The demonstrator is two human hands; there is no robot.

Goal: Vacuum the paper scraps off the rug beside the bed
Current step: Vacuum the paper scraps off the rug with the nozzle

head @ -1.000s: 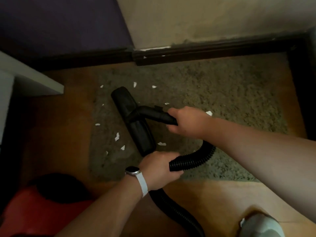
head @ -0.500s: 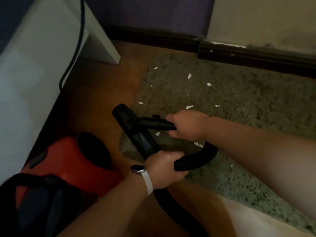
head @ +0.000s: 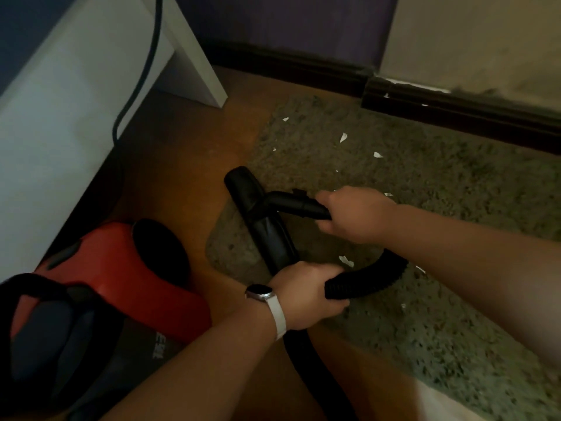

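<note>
scraps (head: 343,137): about ten on the rug, mostly toward its left edge; the smallest specks are uncertain
hands: two, left hand (head: 303,294) and right hand (head: 355,214)
nozzle (head: 267,235): one
hose (head: 370,278): one
vacuum (head: 121,259): one, red
rug (head: 455,192): one
watch (head: 258,291): one
cable (head: 148,56): one

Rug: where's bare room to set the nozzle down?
Free: orange-brown wooden floor between the shaggy grey-green rug, white furniture panel and red vacuum cleaner; also the rug's right stretch below the dark skirting board. Crowded: its left end, with black floor nozzle, ribbed black hose, left hand, right hand, white paper scraps.
</note>
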